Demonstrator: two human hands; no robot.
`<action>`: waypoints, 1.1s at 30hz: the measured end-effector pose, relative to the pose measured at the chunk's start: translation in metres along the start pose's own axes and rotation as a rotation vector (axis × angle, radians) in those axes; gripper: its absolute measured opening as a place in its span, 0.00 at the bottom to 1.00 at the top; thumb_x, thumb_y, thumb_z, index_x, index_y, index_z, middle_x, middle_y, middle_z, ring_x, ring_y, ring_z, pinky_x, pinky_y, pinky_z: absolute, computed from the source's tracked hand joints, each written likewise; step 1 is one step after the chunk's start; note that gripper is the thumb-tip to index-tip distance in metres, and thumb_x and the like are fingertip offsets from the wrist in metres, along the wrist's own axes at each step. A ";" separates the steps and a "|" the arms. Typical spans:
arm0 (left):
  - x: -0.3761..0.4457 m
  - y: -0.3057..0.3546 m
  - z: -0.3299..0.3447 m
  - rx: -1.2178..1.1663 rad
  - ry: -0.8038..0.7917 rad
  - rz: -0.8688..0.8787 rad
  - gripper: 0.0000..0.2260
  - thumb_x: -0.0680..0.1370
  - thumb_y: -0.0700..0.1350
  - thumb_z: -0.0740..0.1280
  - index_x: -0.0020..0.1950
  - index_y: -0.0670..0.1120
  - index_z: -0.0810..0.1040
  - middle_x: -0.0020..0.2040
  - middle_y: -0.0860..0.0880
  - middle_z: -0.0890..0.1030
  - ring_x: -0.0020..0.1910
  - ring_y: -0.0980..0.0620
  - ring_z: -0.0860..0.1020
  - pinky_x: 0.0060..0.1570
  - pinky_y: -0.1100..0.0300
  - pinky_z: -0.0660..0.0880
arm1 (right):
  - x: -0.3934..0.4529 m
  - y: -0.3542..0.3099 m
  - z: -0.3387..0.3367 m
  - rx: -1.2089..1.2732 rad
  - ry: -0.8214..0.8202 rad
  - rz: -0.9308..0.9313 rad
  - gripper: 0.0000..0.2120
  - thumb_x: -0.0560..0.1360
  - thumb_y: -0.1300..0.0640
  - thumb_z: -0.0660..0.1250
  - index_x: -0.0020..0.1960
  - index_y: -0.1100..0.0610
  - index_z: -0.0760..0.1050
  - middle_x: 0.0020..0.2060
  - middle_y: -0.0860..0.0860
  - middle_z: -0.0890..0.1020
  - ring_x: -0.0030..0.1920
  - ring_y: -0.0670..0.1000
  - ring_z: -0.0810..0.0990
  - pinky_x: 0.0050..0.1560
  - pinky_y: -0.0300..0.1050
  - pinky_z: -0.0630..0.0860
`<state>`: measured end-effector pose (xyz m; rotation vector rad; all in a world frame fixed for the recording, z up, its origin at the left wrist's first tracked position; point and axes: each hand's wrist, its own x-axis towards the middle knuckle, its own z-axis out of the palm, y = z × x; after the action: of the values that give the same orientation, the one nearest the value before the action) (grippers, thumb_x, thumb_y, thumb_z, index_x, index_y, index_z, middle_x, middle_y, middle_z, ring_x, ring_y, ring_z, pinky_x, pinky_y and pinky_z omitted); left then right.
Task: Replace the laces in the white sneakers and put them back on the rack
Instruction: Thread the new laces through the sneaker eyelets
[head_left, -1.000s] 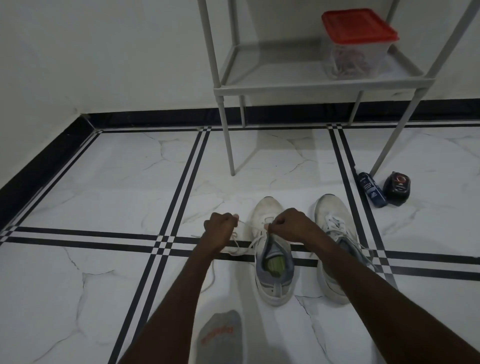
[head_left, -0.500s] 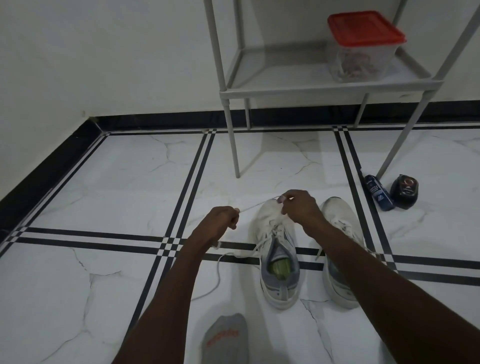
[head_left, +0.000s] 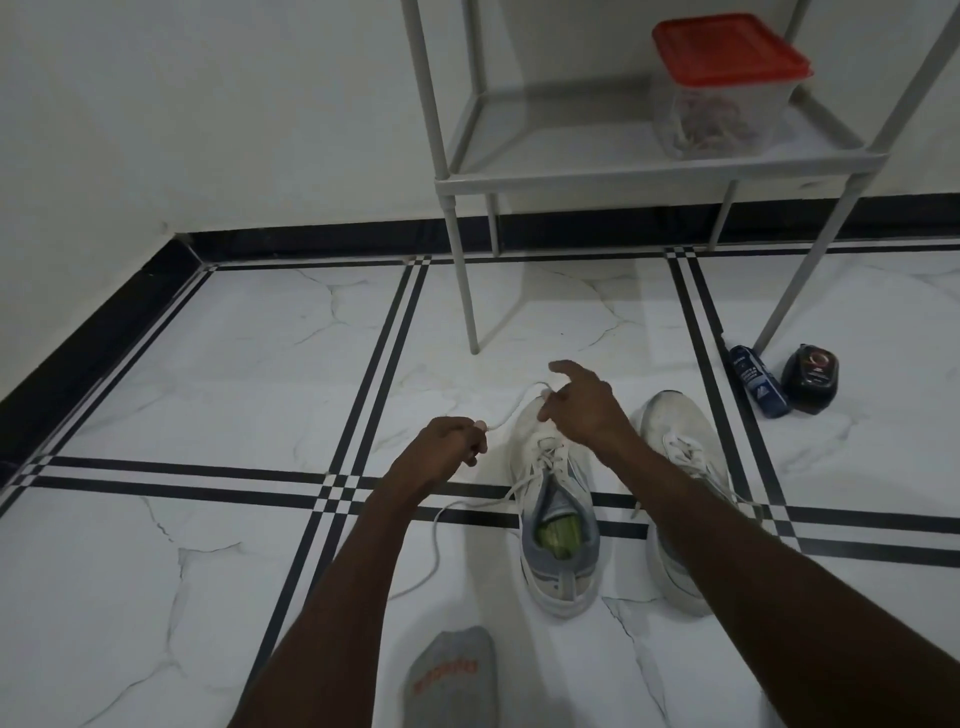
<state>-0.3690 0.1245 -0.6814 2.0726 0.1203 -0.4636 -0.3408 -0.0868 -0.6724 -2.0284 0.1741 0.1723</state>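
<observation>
A white marble floor (head_left: 249, 415) with black stripes meets a white wall. Two sneakers (head_left: 556, 519) sit near a grey rack (head_left: 597, 171) holding a red-lidded box (head_left: 727, 83). The left hand (head_left: 447, 447) and right hand (head_left: 582, 405) each pinch a white lace (head_left: 511, 413) over the left sneaker.
</observation>
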 end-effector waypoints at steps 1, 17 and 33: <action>0.000 0.000 0.001 0.003 -0.003 0.004 0.16 0.78 0.54 0.63 0.34 0.48 0.78 0.31 0.53 0.77 0.36 0.55 0.79 0.49 0.54 0.71 | -0.002 -0.002 0.002 -0.005 -0.131 -0.017 0.20 0.77 0.64 0.67 0.65 0.47 0.71 0.43 0.54 0.86 0.32 0.44 0.79 0.27 0.30 0.70; -0.005 0.011 0.008 0.176 0.048 0.088 0.18 0.83 0.53 0.62 0.43 0.44 0.82 0.34 0.52 0.81 0.32 0.59 0.78 0.38 0.59 0.73 | -0.020 -0.007 0.021 -0.169 -0.456 -0.166 0.08 0.80 0.60 0.63 0.53 0.52 0.79 0.36 0.50 0.85 0.30 0.46 0.78 0.35 0.39 0.76; -0.012 0.013 0.034 -0.584 0.218 0.088 0.14 0.76 0.40 0.75 0.55 0.35 0.76 0.44 0.33 0.84 0.37 0.43 0.81 0.44 0.49 0.82 | -0.031 0.005 0.031 -0.279 -0.369 -0.147 0.11 0.82 0.58 0.61 0.52 0.58 0.82 0.45 0.55 0.85 0.41 0.48 0.80 0.44 0.37 0.75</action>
<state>-0.3857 0.0896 -0.6818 1.5382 0.2592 -0.1216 -0.3735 -0.0604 -0.6846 -2.2334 -0.2434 0.4953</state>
